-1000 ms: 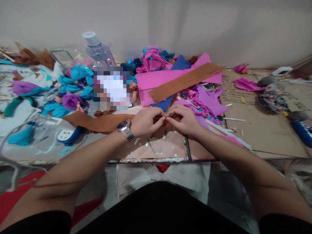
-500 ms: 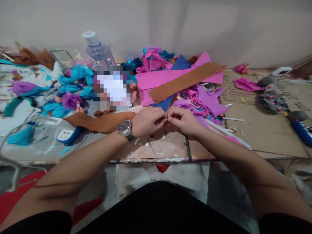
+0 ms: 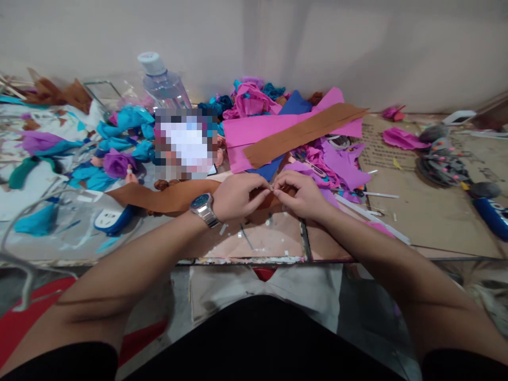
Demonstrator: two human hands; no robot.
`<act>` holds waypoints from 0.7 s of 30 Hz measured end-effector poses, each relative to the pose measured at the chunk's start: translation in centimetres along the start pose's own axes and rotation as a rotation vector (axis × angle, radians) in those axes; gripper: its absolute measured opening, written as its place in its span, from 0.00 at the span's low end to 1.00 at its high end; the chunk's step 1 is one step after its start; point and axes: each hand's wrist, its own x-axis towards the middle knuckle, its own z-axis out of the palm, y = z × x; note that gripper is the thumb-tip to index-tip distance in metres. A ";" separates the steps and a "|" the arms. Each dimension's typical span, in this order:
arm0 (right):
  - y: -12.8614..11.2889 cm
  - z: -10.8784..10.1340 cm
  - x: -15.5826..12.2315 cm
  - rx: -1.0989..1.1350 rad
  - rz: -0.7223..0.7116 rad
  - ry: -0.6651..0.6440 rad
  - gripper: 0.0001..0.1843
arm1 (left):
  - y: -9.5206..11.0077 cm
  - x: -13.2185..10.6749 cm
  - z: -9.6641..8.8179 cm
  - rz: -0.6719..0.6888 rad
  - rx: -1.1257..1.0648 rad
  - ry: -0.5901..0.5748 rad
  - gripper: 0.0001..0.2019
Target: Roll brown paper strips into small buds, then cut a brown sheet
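A pale wall [image 3: 373, 47], banded with soft vertical shadow, closes off the far side of the room. Against it runs a long worktable [image 3: 222, 241], its front edge chipped and flecked, its top crowded. A printed cardboard sheet [image 3: 408, 206] covers the right part.

Behind the hands, a brown fabric-like strip [image 3: 301, 132] lies slantwise over bright pink sheets [image 3: 262, 129] and a blue piece [image 3: 272, 169]. A second brown strip [image 3: 170, 197] stretches from the left in under the left hand [image 3: 238, 197]; brown shows again just below the fingertips. That hand and the right hand [image 3: 304, 194] meet there, thumbs and fingers drawn closed in a pinch; what sits between the tips is too small to tell.

Left of the pink sheets a clear bottle [image 3: 164, 87] with a white cap stands near the wall, and closer in are a blue-and-white power socket [image 3: 113, 219] and a purple fabric-like rose [image 3: 119, 163]. A metal-banded watch [image 3: 204, 209] circles the left wrist. Tiny pale scraps [image 3: 259, 250] speckle the tabletop before the hands.
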 end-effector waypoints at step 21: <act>1.1 -1.2 0.3 -0.034 0.030 0.112 0.05 | -1.1 0.3 -0.5 -0.164 0.174 0.026 0.10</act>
